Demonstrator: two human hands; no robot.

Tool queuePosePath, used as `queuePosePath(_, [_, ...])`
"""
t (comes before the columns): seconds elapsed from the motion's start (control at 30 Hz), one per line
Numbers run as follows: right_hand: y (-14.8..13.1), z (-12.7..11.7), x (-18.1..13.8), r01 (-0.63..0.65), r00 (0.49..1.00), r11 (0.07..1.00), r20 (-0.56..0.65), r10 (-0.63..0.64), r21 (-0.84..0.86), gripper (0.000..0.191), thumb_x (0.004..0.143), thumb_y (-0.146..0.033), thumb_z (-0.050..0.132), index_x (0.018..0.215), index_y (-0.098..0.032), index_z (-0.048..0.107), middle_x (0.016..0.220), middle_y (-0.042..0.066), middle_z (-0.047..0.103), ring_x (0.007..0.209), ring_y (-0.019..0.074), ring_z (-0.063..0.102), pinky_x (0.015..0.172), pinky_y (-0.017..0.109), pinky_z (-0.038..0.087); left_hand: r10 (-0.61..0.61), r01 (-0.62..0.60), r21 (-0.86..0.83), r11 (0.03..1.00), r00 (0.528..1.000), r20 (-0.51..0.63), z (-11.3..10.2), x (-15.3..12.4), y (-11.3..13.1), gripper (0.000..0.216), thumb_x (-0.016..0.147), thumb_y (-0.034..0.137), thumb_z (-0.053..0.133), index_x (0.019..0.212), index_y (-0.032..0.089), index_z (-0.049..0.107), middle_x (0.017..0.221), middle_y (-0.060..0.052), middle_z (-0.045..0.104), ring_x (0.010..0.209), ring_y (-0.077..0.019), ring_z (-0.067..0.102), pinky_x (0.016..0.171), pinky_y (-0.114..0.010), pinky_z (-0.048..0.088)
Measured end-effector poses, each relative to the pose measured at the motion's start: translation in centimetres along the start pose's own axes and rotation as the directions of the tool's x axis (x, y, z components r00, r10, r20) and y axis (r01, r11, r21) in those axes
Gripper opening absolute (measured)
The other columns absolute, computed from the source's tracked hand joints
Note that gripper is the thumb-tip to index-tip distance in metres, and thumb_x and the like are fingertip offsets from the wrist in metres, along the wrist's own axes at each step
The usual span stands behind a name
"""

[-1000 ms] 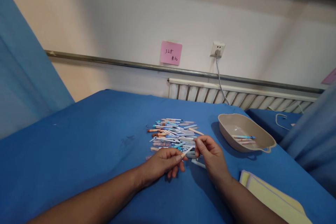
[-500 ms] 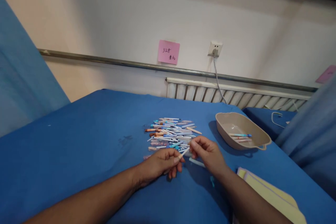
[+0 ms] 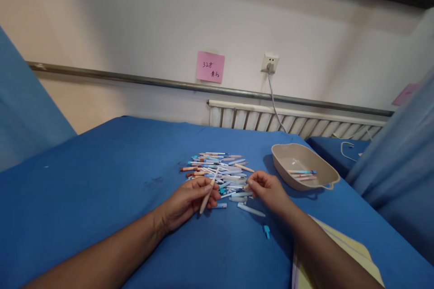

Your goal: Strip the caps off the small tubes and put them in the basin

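My left hand [image 3: 190, 198] is closed around a pen part [image 3: 205, 200] with a beige barrel and a thin white shaft sticking up, tilted. To its right my right hand [image 3: 271, 192] is closed in a pinch at the pile's right edge. What lies between those fingertips is too small to make out. Behind both hands spreads a pile of pen parts [image 3: 220, 171] in white, pale blue, pink and orange-brown. A pale blue barrel [image 3: 251, 210] lies just in front of the pile, and a bright blue clip piece [image 3: 266, 231] is nearer to me.
A beige basin [image 3: 280, 167] stands at the right, with several pens [image 3: 302, 174] in it. Yellow cloth or paper [image 3: 352, 246] lies under my right forearm. The blue-covered table [image 3: 101, 180] meets a wall with a radiator [image 3: 251, 119]. Blue curtains [image 3: 400, 158] hang at both sides.
My hands have moved apart; the left shifted left with the beige pen part, now tilted more upright. The right hand has come away from the white shaft. The view has turned slightly right.
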State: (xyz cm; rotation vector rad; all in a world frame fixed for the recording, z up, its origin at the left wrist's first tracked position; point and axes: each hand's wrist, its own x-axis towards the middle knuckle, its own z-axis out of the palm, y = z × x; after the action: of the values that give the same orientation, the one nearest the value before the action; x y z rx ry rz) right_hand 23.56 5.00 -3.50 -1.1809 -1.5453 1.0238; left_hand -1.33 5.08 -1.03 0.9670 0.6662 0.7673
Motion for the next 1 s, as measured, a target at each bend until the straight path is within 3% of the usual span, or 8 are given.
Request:
queuePosePath(0.1, [-0.4,1.1,-0.8,0.132,0.989,0.959,0.101,-0.110,-0.249,0.019,0.086,-0.033,0.051,0.075,-0.019,0.058,0.061,-0.003,0.057,0.055,0.0124,0.051,0.054,0.023,0.038,0.036,-0.037,-0.034,0.999,0.999,-0.025,-0.9,0.1,0.4,0.015,0.078,0.023,0.067,0.085,0.010,0.065,0.073,-0.006,0.067,0.060,-0.0121,0.060,0.060,-0.022,0.047])
queuePosePath(0.23, [-1.4,1.7,-1.8,0.338,0.931,0.791,0.304,-0.202,-0.510,0.013,0.087,-0.020,0.047,0.082,-0.020,0.059,0.076,0.001,0.062,0.070,0.0145,0.055,0.065,0.025,0.038,0.063,-0.067,-0.070,0.995,0.996,-0.063,-1.8,0.5,0.4,0.014,0.077,0.023,0.066,0.083,0.010,0.065,0.070,-0.005,0.066,0.057,-0.0115,0.059,0.058,-0.022,0.047])
queuePosePath(0.47, [-1.9,2.9,-2.4,0.422,0.900,0.745,0.339,-0.274,-0.517,0.015,0.089,-0.016,0.045,0.096,-0.020,0.058,0.091,0.005,0.063,0.084,0.0173,0.056,0.075,0.028,0.041,0.050,-0.056,-0.059,0.997,0.994,-0.099,-1.9,0.6,0.0,0.017,0.075,0.026,0.068,0.082,0.011,0.063,0.069,-0.005,0.066,0.054,-0.0114,0.059,0.051,-0.021,0.043])
queuePosePath(0.67, [-2.2,4.7,-3.0,0.526,0.841,0.643,0.455,-0.294,-0.556,0.022,0.088,-0.013,0.048,0.107,-0.022,0.056,0.102,0.005,0.064,0.095,0.0200,0.054,0.084,0.031,0.038,0.069,-0.073,-0.043,0.996,0.993,-0.096,-1.6,0.6,-0.2,0.019,0.076,0.028,0.068,0.083,0.011,0.062,0.070,-0.005,0.066,0.054,-0.0108,0.059,0.052,-0.020,0.044])
queuePosePath(1.0, [-2.2,6.3,-3.1,0.509,0.853,0.498,0.487,-0.186,-0.702,0.019,0.087,-0.012,0.050,0.101,-0.022,0.060,0.095,0.005,0.064,0.091,0.0211,0.055,0.079,0.030,0.039,0.064,-0.066,-0.027,0.997,0.996,-0.069,-1.6,0.7,-0.3,0.021,0.076,0.029,0.068,0.083,0.011,0.062,0.070,-0.005,0.066,0.054,-0.0106,0.059,0.050,-0.019,0.041])
